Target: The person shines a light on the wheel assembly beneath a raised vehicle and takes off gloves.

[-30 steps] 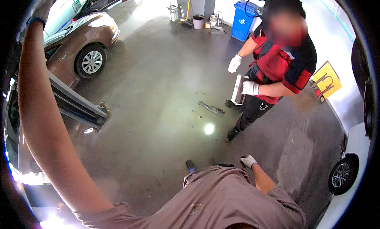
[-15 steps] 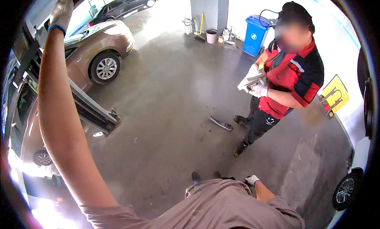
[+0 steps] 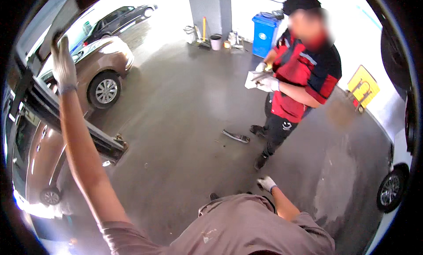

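My left hand (image 3: 64, 66), in a whitish knitted glove with a blue band at the wrist, is raised at the far left. Its fingers point upward, apart, beside a dark upright part (image 3: 66, 21) overhead; nothing shows in its grasp. My right hand (image 3: 266, 183), gloved alike with dark fingertips, is low in front of my body, its fingers loosely bent and no object seen in them. On the floor ahead lies a dark metal car part (image 3: 235, 136), shaped like a suspension arm. A co-worker (image 3: 304, 70) in red and black holds a white, boxy item (image 3: 253, 80) in gloved hands.
A lift arm (image 3: 99, 140) juts in from the left, by a brown car (image 3: 105, 54). A blue bin (image 3: 264, 34), a pink bucket (image 3: 216, 42) and cleaning tools stand at the back. A yellow sign (image 3: 364, 85) and a wheel (image 3: 391, 189) are on the right.
My left hand has come down from the top edge into fuller view. My right hand has moved slightly forward and left. The co-worker appears further left as the view shifts.
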`<state>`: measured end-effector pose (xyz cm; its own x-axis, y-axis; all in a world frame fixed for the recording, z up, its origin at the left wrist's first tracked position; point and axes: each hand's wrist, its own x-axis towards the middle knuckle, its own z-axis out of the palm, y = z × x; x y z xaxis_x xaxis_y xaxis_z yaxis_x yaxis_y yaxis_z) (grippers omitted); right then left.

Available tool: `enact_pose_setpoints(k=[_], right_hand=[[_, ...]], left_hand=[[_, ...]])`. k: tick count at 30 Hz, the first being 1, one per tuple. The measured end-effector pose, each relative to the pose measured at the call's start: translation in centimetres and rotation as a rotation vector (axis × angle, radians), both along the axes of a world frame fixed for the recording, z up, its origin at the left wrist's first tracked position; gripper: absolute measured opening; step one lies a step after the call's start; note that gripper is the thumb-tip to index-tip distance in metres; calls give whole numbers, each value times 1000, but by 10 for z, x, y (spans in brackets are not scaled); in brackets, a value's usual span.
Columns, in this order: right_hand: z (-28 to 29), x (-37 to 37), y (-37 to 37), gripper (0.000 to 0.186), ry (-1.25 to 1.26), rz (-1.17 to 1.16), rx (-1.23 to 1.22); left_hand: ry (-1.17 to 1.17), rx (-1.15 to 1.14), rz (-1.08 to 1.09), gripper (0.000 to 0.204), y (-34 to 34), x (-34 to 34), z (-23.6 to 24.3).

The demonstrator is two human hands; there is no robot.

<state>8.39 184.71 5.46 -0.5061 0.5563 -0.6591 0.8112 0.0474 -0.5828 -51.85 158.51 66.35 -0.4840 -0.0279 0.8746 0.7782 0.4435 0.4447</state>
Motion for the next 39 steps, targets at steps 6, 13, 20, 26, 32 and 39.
enact_pose_setpoints(k=[6,13,20,26,32,39], right_hand=[[30,-88,-11,24,766,315,-115],[201,-173,-38,56,1139,-365,-1325],[230,-178,-41,66,1338,-201,-1453],[213,-188,-51,52,1179,-296,-1336],[196,-205,-56,33,1129,-523,-1144],[178,-123,-101,43,947,-64,-1244]], left_hand=[[-706,-410,-704,38,36,92,-495],[-1162,-130,-1393,58,83,252,-389],[-1173,-171,-1103,49,107,267,-353],[-925,-427,-594,26,130,299,-385],[-766,-652,-145,29,155,290,-458],[-989,-671,270,33,91,252,-448]])
